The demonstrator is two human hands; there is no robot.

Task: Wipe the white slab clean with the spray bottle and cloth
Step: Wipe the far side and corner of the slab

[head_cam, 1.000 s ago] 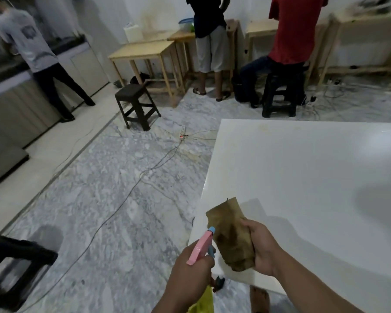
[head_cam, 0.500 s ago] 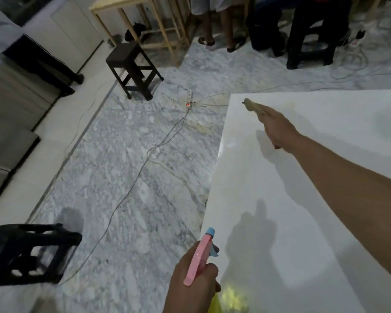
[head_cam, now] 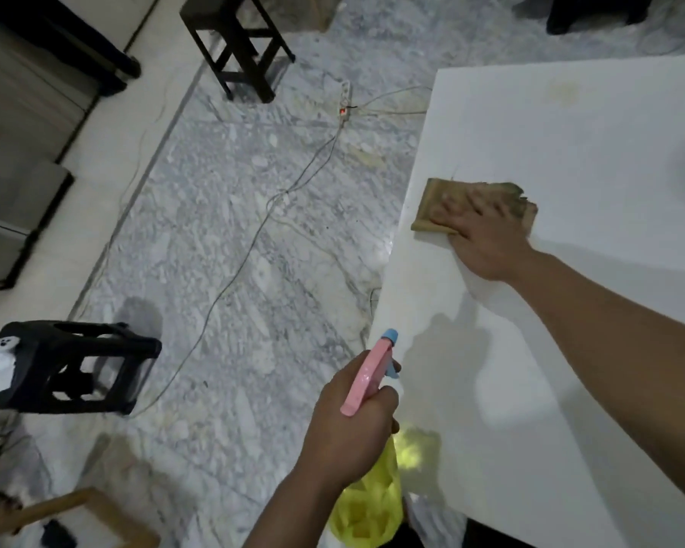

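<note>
R hand [head_cam: 487,231] flat, fingers straight, pressing brown cloth [head_cam: 437,205] onto white slab [head_cam: 570,152] near its left edge, at 1 o'clock from L hand [head_cam: 352,417] gripping pink-topped spray bottle [head_cam: 366,379].

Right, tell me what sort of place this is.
Probably an indoor workshop or training room rather than a home. A big white slab sits over a grey marble floor, a power strip and its cable trail loose across it, and plain dark stools stand about.
</note>
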